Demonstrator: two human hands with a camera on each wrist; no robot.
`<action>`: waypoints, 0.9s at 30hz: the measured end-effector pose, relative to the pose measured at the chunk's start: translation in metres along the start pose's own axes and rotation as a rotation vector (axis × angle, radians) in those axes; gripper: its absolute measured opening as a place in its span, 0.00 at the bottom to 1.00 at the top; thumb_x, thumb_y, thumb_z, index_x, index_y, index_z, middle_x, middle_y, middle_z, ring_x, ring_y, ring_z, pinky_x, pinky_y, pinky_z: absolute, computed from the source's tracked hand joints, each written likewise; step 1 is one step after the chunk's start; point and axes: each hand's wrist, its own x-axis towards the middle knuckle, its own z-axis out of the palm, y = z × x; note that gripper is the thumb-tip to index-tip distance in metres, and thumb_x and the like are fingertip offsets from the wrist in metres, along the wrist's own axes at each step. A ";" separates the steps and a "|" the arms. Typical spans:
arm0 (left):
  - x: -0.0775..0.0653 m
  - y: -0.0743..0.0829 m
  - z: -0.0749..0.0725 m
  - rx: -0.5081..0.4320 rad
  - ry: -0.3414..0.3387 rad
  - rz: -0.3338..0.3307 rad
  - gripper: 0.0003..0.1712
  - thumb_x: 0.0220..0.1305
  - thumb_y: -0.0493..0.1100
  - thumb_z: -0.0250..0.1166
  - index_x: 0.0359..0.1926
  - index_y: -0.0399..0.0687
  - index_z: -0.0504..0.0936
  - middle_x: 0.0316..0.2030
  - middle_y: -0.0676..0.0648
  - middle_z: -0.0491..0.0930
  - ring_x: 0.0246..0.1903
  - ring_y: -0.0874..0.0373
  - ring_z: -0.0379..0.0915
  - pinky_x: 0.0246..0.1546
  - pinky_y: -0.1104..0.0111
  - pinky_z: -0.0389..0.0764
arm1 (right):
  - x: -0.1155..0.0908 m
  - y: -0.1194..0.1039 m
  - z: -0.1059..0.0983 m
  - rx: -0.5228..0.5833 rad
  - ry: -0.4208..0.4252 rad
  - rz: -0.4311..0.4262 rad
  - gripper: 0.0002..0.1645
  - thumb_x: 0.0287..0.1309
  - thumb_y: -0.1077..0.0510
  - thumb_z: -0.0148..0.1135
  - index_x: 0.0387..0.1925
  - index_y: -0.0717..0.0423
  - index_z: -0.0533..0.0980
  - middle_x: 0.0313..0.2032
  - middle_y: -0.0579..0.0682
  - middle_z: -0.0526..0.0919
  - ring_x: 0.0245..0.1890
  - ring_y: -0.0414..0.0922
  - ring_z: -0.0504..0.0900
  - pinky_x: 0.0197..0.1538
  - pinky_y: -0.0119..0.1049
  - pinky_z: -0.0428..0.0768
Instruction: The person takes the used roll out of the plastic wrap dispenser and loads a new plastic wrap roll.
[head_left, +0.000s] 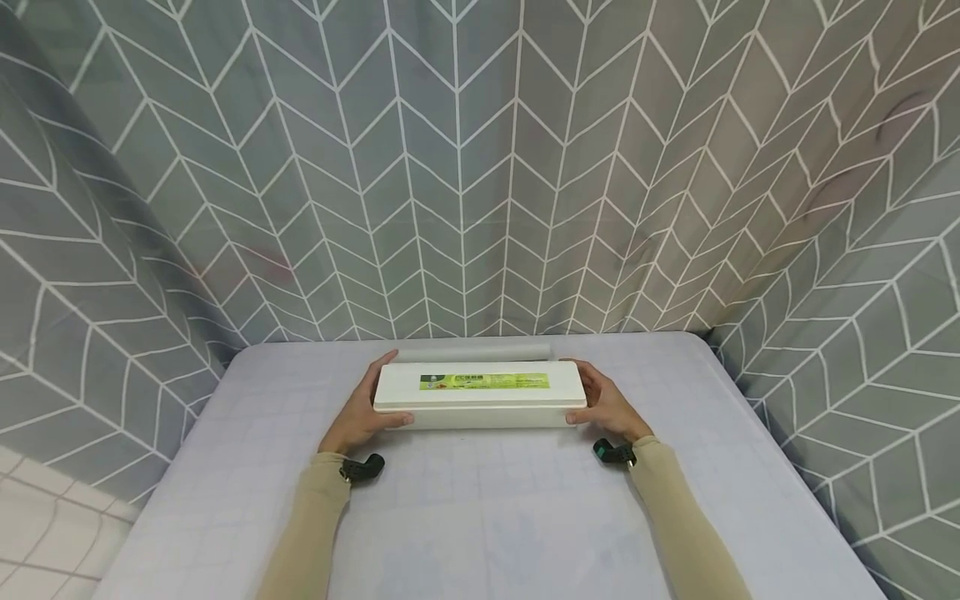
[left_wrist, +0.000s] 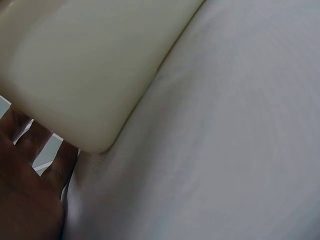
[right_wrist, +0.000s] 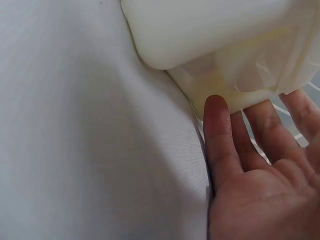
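Note:
A long white cling film box (head_left: 480, 417) with a green and yellow label on its lid lies crosswise on the table. My left hand (head_left: 366, 410) grips its left end, thumb along the front and fingers round behind. At the opposite end my right hand (head_left: 606, 404) holds it likewise, thumb on the front face. In the left wrist view, the fingers (left_wrist: 60, 162) reach past the rounded corner of the box (left_wrist: 95, 85). The right wrist view shows a see-through end on the box (right_wrist: 200, 30), with the right hand's fingers (right_wrist: 220, 130) against it.
Behind the box lies a white tube-like roll (head_left: 472, 353), close to the table's far edge. A pale cloth covers the table (head_left: 480, 517). Grey curtains (head_left: 465, 167) with a white zigzag pattern hang at the back and both sides.

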 end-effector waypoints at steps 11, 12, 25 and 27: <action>0.004 -0.001 0.001 -0.017 0.008 0.011 0.76 0.46 0.35 0.86 0.86 0.60 0.46 0.72 0.36 0.67 0.65 0.44 0.69 0.67 0.54 0.72 | 0.001 0.000 -0.004 0.008 -0.006 -0.021 0.67 0.45 0.70 0.84 0.80 0.71 0.52 0.68 0.42 0.75 0.62 0.38 0.79 0.60 0.29 0.82; 0.004 0.000 0.001 -0.020 0.009 0.012 0.76 0.46 0.35 0.86 0.86 0.59 0.45 0.72 0.35 0.67 0.65 0.44 0.69 0.67 0.53 0.71 | 0.001 0.000 -0.004 0.012 -0.007 -0.018 0.67 0.45 0.69 0.84 0.80 0.71 0.52 0.68 0.42 0.75 0.62 0.38 0.79 0.60 0.29 0.82; 0.000 0.003 -0.013 -0.013 -0.017 0.031 0.75 0.51 0.36 0.84 0.87 0.55 0.41 0.76 0.32 0.62 0.74 0.36 0.64 0.76 0.57 0.67 | 0.008 -0.005 -0.014 -0.027 -0.064 0.012 0.74 0.45 0.68 0.85 0.85 0.57 0.46 0.74 0.60 0.68 0.65 0.37 0.77 0.63 0.29 0.79; -0.004 0.002 -0.019 -0.007 -0.012 0.038 0.73 0.53 0.36 0.83 0.87 0.53 0.40 0.78 0.31 0.60 0.77 0.33 0.59 0.80 0.47 0.59 | 0.007 -0.007 -0.018 -0.036 -0.078 0.027 0.76 0.46 0.69 0.84 0.85 0.56 0.43 0.76 0.65 0.63 0.68 0.35 0.74 0.66 0.26 0.76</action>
